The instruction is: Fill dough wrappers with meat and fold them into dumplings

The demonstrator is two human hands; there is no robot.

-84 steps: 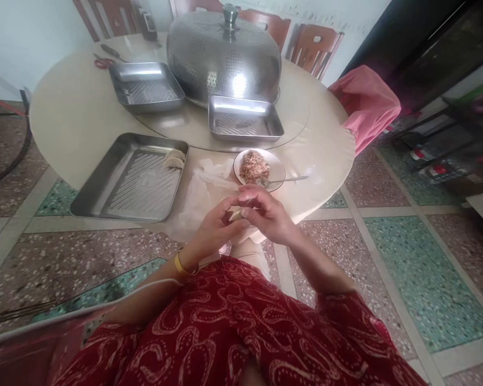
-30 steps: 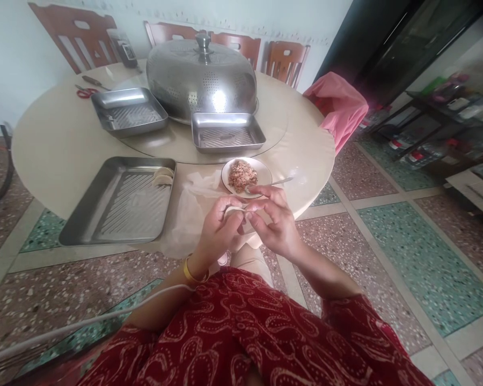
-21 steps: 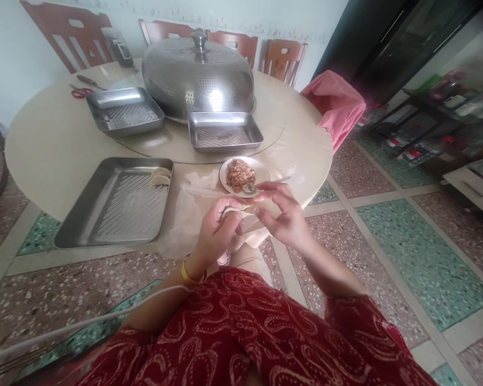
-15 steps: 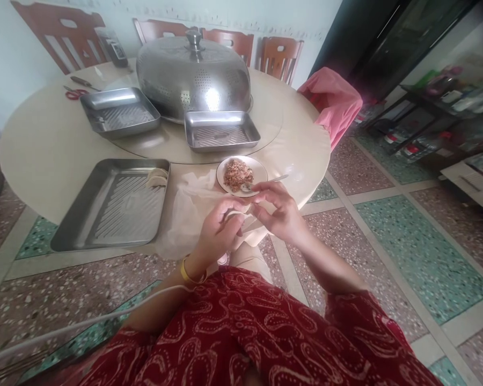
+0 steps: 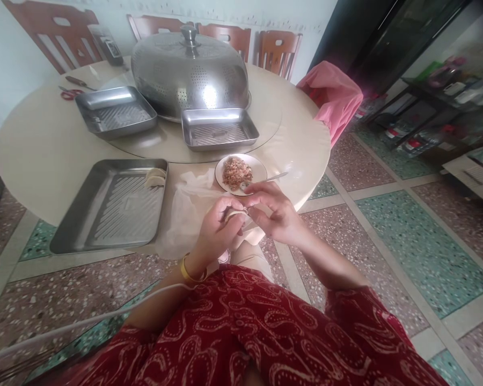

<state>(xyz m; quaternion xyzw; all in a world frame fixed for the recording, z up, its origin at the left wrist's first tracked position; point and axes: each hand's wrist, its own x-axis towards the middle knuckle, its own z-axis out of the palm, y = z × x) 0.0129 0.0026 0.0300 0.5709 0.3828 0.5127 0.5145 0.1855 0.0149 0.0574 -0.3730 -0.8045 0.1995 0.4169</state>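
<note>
Most of a pale piece of dough (image 5: 236, 213) is hidden by the left hand (image 5: 220, 225), which holds it between thumb and fingers, in front of the person at the table's near edge. The thumb and forefinger of the right hand (image 5: 277, 217) come narrowly together at its right end — whether they pinch it, I cannot tell. What lies under the perforated steel dome (image 5: 189, 78) is covered, and the chair (image 5: 60, 35) at far left is cut off.

The large tray (image 5: 123, 220) holds what look like two folded dumplings (image 5: 155, 177), overlapping by its right wall. A white plate (image 5: 260, 167) bears a mound of filling (image 5: 236, 171) and a spoon (image 5: 277, 176), its handle over the rim. In the rear left tray (image 5: 124, 115) is a small bit, too small to name.

The dough's long axis runs roughly crosswise, one end towards the right fingertips; its pinched edge is unclear.
</note>
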